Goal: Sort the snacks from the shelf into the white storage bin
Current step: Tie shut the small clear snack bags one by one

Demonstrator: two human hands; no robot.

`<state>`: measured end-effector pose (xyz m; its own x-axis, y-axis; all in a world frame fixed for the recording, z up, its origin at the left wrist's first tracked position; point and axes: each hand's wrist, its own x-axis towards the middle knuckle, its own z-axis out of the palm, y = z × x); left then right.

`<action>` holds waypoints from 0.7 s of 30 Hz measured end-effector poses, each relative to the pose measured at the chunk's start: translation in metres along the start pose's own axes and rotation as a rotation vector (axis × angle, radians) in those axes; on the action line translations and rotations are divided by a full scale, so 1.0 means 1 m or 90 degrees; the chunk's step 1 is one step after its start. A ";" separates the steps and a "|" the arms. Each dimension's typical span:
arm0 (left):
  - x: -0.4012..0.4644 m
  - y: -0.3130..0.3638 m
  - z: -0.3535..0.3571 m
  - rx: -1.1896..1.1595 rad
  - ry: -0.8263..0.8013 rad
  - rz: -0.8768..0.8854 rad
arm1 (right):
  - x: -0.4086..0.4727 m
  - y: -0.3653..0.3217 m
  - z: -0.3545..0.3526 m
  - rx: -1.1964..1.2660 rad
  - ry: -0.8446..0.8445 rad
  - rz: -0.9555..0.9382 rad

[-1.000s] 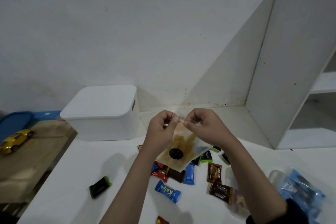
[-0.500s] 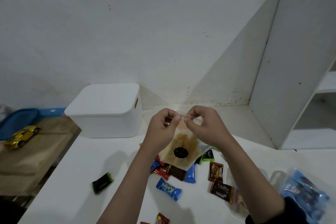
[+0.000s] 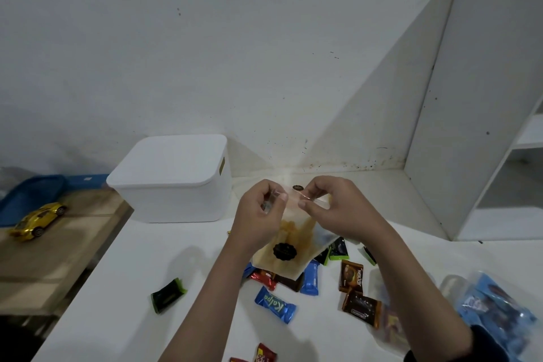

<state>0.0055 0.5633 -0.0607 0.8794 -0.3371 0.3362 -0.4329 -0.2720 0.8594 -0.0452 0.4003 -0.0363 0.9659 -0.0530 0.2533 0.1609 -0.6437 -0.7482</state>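
A clear plastic snack bag with yellowish pieces and a round black label hangs above the table. My left hand and my right hand both pinch its top edge, a little apart. The white storage bin stands to the left at the back with its lid on. Several wrapped snacks lie on the white table under my hands: a blue Kalpa, brown Nextar packs, a red one and green-edged black ones. The white shelf stands at the right.
A clear bag of blue packets lies at the right front. At the left sits a lower wooden surface with a yellow toy car and a blue lid. A white wall is close behind.
My hands have drawn slightly apart at the bag's top edge, and a small black round spot now shows there. The view has shifted a little; the snacks lie as before.
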 end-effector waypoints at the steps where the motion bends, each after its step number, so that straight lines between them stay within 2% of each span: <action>1: 0.000 -0.001 -0.001 -0.005 0.000 -0.010 | -0.001 -0.001 -0.001 0.002 0.002 0.002; 10: -0.006 0.000 0.001 -0.095 -0.051 -0.076 | -0.006 0.001 0.003 -0.009 0.018 -0.013; 21: -0.015 0.004 -0.001 -0.022 -0.007 -0.017 | -0.011 -0.001 0.002 -0.020 -0.040 -0.046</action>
<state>-0.0093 0.5677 -0.0621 0.8879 -0.3406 0.3092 -0.4025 -0.2496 0.8808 -0.0560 0.4032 -0.0390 0.9628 0.0416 0.2670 0.2254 -0.6683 -0.7089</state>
